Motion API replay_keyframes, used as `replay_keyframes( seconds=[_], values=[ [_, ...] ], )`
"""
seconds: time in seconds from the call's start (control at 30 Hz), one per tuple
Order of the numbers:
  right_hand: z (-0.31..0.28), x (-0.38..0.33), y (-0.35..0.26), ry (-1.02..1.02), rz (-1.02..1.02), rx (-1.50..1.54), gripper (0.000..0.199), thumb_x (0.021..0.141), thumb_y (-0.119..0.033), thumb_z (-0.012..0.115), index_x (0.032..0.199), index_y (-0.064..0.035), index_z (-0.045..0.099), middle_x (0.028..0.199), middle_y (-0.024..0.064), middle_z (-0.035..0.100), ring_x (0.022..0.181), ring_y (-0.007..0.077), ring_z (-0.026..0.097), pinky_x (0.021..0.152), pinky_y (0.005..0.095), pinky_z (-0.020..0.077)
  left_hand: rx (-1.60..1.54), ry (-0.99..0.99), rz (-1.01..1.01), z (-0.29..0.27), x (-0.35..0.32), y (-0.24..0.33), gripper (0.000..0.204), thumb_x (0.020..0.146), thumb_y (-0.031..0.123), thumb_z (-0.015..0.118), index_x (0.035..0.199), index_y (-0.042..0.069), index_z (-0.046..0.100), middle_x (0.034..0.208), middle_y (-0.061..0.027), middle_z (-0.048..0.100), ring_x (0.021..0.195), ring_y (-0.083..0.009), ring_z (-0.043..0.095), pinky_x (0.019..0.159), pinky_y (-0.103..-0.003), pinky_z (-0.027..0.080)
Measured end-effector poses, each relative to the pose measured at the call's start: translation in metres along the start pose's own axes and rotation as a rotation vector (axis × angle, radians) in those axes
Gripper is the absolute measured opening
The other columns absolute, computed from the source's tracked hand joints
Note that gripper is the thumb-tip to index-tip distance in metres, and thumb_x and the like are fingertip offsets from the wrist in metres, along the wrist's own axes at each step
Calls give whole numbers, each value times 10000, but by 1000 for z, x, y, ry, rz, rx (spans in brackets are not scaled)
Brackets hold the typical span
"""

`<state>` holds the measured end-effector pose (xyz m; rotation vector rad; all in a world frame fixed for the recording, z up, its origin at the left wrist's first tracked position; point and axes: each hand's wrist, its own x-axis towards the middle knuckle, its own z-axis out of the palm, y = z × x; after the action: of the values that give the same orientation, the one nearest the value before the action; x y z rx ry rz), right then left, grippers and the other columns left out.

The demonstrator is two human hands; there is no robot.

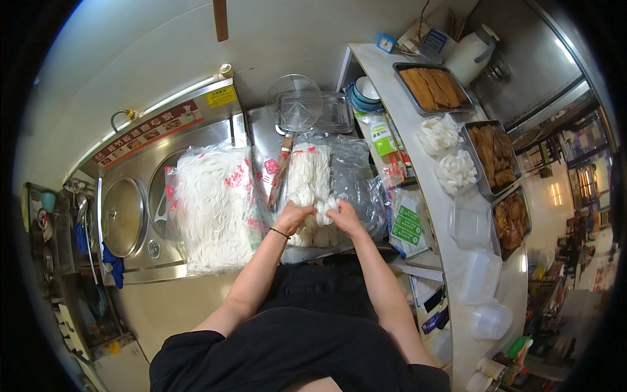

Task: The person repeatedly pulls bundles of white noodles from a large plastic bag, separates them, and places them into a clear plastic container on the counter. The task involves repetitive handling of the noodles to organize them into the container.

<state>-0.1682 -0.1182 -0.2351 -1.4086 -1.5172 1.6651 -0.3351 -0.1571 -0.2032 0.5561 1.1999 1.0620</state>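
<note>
White rice noodles (309, 171) lie in long strands in an opened clear plastic bag (353, 171) in front of me. My left hand (296, 217) and my right hand (343, 217) are closed around a bunch of these noodles (322, 210) at the near end of the pack. The bunch stretches between both hands, and the fingertips are partly hidden in it. Left of it lies a larger clear bag full of flat white noodles (219, 206), with red print on the plastic.
A round-lidded steel pot (123, 219) is set in the counter at left. Behind the noodles are a wire strainer (295, 104) and a steel tray (334, 112). The right shelf holds trays of brown food (434, 88), noodle nests (456, 171) and clear plastic containers (470, 219).
</note>
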Motion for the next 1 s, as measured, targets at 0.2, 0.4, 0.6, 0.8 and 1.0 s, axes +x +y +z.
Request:
replay_keyframes(
  seconds=[0.2,0.4,0.6,0.8,1.0],
  values=[
    [5,-9,-13,12,65,269,265,678,-88,603,930,-7,582,835,30,590,714,97,535,631,234,423,59,51,23,-1,7,-10,359,629,0,577,986,-28,545,861,-62,591,748,-159,564,656,-275,456],
    [3,-6,-3,57,52,94,311,636,-82,632,933,-7,578,844,37,597,724,113,546,640,239,427,277,113,65,-2,16,-26,317,631,9,570,944,-36,562,831,-75,597,720,-166,570,627,-272,461],
    [-2,-6,9,199,77,211,291,656,-92,607,935,-14,578,854,45,602,750,128,555,657,249,436,-17,36,1,1,-7,3,269,610,71,640,845,-47,584,726,-78,588,595,-139,546,514,-263,439],
    [8,-16,-5,115,-20,108,299,711,-98,591,1002,-35,564,924,44,597,843,121,544,749,276,442,165,-12,20,1,1,-10,428,660,108,648,1039,-34,512,949,-88,562,818,-169,526,673,-305,447],
    [1,16,36,20,-158,181,249,683,-96,631,919,-32,584,852,29,602,770,107,541,704,253,442,333,54,-131,18,4,6,243,623,46,664,827,-63,589,741,-79,586,605,-157,552,512,-275,444]
  ],
)
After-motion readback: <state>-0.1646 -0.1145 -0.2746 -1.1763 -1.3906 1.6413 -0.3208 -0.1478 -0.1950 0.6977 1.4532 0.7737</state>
